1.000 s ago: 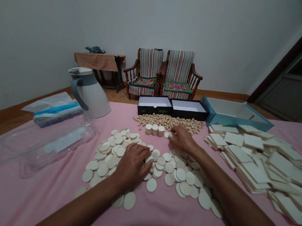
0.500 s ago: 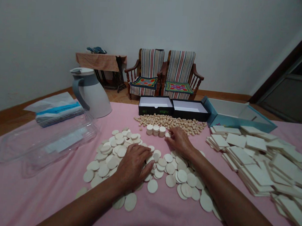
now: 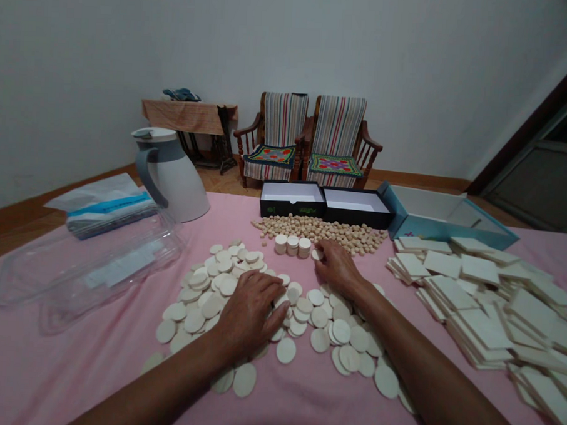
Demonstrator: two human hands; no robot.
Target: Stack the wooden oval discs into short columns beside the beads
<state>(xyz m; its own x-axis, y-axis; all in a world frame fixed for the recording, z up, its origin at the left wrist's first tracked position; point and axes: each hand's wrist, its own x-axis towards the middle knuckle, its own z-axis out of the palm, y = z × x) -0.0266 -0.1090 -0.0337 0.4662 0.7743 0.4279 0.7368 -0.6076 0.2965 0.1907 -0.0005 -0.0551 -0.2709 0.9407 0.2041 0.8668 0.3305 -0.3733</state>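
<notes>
My left hand (image 3: 251, 314) lies palm down over a wide spread of cream round discs (image 3: 204, 303), its fingers apart and touching them. My right hand (image 3: 337, 268) sits further forward, its fingertips on or against a lone disc (image 3: 316, 254). I cannot tell whether they grip it. Just beyond that hand stand short stacks of smaller discs (image 3: 291, 245), and behind those lies a heap of tiny round pieces (image 3: 318, 231). More large discs (image 3: 347, 350) spread below my right hand and forearm.
Stacks of cream square tiles (image 3: 477, 302) fill the right of the pink sheet (image 3: 60, 365). Beyond stand open black boxes (image 3: 326, 203) and a blue box (image 3: 446, 213). At left are a clear plastic case (image 3: 88, 273), a white jug (image 3: 170, 176) and a wrapped packet (image 3: 109, 214).
My right hand has shifted slightly, its fingertips closing in on the lone disc. My left hand stays on the discs. The view has levelled a little.
</notes>
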